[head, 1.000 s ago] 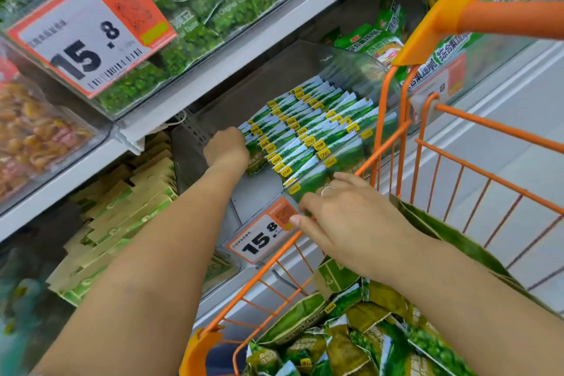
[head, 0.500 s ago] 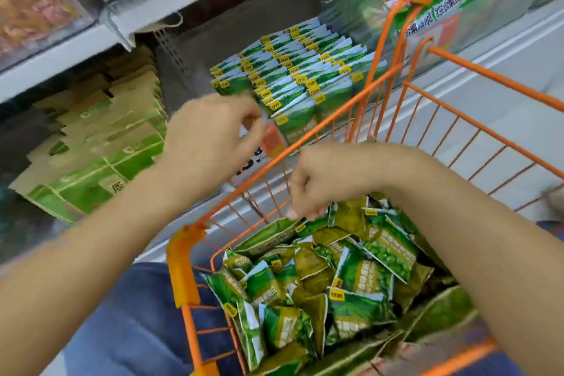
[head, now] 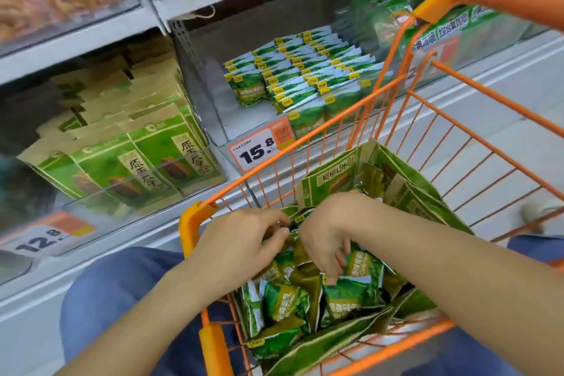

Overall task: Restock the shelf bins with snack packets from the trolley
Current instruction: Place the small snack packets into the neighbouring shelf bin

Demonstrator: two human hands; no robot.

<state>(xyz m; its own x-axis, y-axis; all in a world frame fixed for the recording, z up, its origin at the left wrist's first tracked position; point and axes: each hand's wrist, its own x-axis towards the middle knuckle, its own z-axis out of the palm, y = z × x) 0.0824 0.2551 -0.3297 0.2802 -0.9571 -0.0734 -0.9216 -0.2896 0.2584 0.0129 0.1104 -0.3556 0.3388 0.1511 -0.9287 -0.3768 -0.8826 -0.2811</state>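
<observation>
Several small green snack packets (head: 287, 302) lie heaped in the orange wire trolley (head: 308, 138). Both of my hands are down in that heap. My left hand (head: 244, 241) has curled fingers that pinch a packet at the top of the pile. My right hand (head: 325, 235) is close beside it, fingers bent down and curled round another packet. On the shelf behind stands the clear shelf bin (head: 213, 91), with rows of the same green packets (head: 305, 70) upright in it. A price tag (head: 259, 149) reading 15.8 is on its front.
Larger green-and-brown bags (head: 329, 183) stand along the trolley's far side. The bin to the left (head: 137, 146) holds similar bags above a 12.8 tag (head: 42, 241). My blue-clad legs (head: 122, 299) are beside the trolley. Another bin (head: 451, 24) sits behind the trolley handle.
Both hands left the shelf bin and came down into the trolley. They now close on packets in the heap. The view has tilted downward.
</observation>
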